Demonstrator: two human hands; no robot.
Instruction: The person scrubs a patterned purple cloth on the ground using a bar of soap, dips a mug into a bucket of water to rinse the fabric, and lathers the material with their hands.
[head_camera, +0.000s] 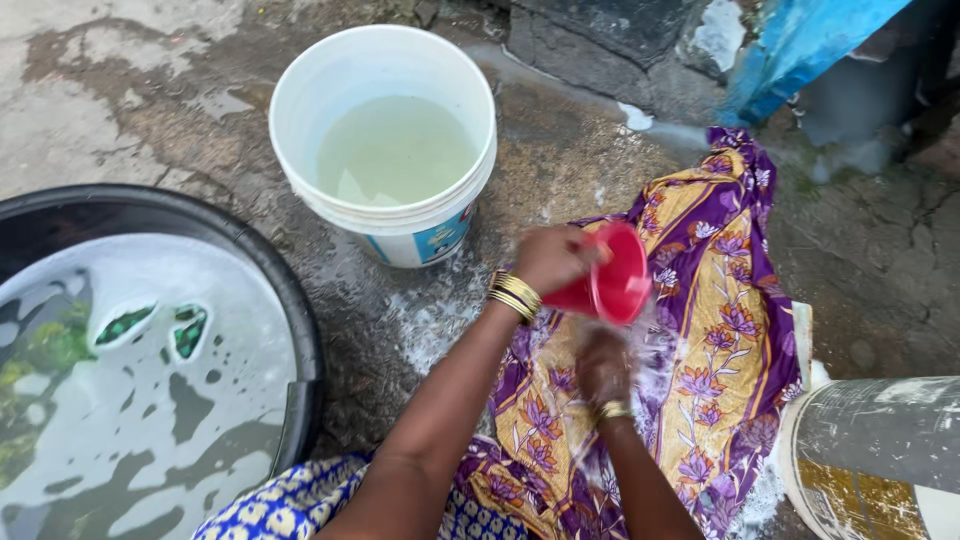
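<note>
My left hand, with gold bangles at the wrist, grips a red plastic mug tilted on its side above a purple and yellow flowered cloth. The cloth lies spread on the wet concrete ground. Water falls from the mug onto my right hand, which rests on the cloth just below the mug, fingers down against the fabric. Foam and splashes surround that hand. A thin bangle sits on the right wrist.
A white bucket holding water stands behind the cloth to the left. A big black tub of soapy water fills the left side. A grey drum lies at the lower right, and a blue sheet hangs at the upper right.
</note>
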